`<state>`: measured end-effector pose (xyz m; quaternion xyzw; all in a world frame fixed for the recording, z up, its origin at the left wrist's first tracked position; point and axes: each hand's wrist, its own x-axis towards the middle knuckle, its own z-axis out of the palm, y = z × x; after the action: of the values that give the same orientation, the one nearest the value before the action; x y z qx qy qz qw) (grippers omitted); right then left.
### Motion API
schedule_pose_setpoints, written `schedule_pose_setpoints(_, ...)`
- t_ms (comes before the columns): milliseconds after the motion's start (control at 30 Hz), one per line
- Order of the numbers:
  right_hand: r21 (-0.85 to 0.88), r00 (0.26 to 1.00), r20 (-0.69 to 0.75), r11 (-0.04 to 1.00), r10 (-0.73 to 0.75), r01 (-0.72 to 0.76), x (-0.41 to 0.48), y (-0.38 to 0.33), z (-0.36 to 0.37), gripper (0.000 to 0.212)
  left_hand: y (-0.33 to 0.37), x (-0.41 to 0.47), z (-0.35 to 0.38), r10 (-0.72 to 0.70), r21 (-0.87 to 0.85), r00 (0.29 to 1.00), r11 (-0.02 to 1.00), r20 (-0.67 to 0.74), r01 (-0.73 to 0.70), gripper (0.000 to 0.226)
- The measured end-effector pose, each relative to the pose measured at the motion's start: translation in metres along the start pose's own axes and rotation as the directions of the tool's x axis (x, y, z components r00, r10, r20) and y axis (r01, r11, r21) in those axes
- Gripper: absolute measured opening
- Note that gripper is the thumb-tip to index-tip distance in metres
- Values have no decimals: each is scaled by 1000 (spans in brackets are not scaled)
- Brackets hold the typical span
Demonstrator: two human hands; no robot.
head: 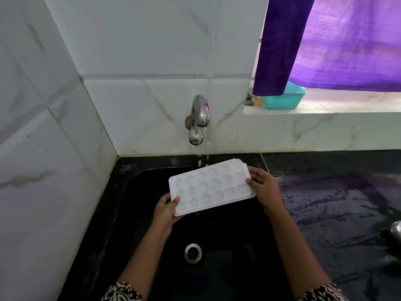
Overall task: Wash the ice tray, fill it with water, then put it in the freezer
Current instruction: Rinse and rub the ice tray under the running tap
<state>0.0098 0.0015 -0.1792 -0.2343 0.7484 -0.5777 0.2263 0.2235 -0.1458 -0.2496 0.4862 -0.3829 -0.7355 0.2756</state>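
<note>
The ice tray (211, 186) is held above the black sink (134, 213), just below the tap (199, 114), and is gripped at both short ends. The left hand (166, 211) is closed round the near left corner with the thumb on top. The right hand (265, 189) is wrapped round the right end with the fingers over the rim. Water (200, 157) is seen running from the tap and falling at the tray's far edge. The step in hand is judged to be rinsing or filling; which of the two cannot be told.

To do it well, the tray would best be held nearly level and passed slowly under the stream, so that each row of hollows is reached in turn. A thin flow is to be preferred, since a hard one would splash off the shallow moulds onto the wet surface (325, 203). If filling is meant, a grip at both ends is advised, so that the tray is not twisted and spilled on the way to the freezer, which is not in view.

The tray is white, flat and rectangular, with rows of small moulded hollows, some shaped like flowers or stars. It is tilted slightly, with the far right end higher. Whether water lies in the hollows cannot be made out.
</note>
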Motion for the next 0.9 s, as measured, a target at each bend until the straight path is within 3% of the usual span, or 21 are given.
schedule_pose_setpoints(133, -207, 996, 47, 976, 73, -62, 6, 11, 18, 29, 19, -8, -18, 124, 97, 990, 988, -62, -118, 22)
schedule_pose_setpoints(200, -412, 987, 146, 911, 74, -7, 13, 4, 39, 27, 28, -11, -38, 162, 129, 977, 981, -142, -144, 26)
schedule_pose_setpoints(267, -498, 979, 205, 862, 10, 96, 24, -17, 61, 30, 35, -15, -57, 181, 157, 959, 976, -220, -148, 29)
schedule_pose_setpoints(333, -352, 974, 226, 931, -19, 100, 37, -48, 83, 35, 40, -20, -73, 203, 168, 942, 972, -268, -162, 27)
schedule_pose_setpoints(433, 14, 951, 268, 986, 155, -165, 63, -92, 108, 42, 43, -26, -85, 215, 171, 932, 970, -292, -170, 27)
schedule_pose_setpoints(567, 177, 880, 405, 922, 250, -343, 80, -109, 121, 28, 44, -33, -92, 200, 146, 937, 976, -288, -163, 29)
schedule_pose_setpoints(733, 461, 864, 382, 743, 328, -485, 83, -92, 136, 33, 45, -40, -97, 217, 155, 937, 971, -273, -179, 24)
schedule_pose_setpoints(800, 480, 867, 343, 727, 360, -492, 80, -83, 140, 28, 45, -42, -100, 215, 153, 939, 972, -268, -179, 23)
schedule_pose_setpoints(900, 297, 864, 342, 830, 368, -472, 63, -71, 138, 31, 45, -43, -103, 213, 138, 941, 974, -262, -182, 22)
